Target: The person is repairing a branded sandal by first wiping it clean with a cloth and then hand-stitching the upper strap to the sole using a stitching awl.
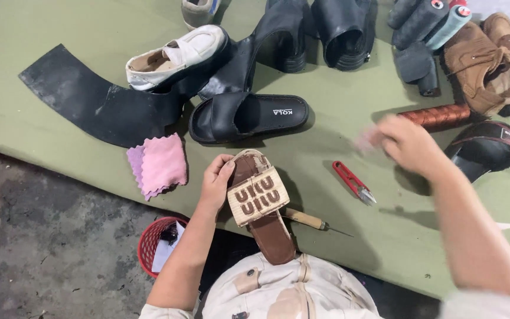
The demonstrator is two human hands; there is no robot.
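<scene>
Left hand [216, 183] fingers pinching brown woven-strap sandal [259, 204] at surface [337, 147] front edge, 6 o'clock; right hand [405, 145] blurred at 2 o'clock, finger state unclear, nearest red snips [353, 182]; looks like stitch-repair prep

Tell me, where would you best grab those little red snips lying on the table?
Probably by the red handles, coming from above on the far-left end. The red snips lie flat on the green table, the metal blades pointing toward the person, so the handle end is the blunt, safer part.

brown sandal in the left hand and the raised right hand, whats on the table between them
In the head view, red thread snips lie on the green table between sandal and right hand.
</scene>
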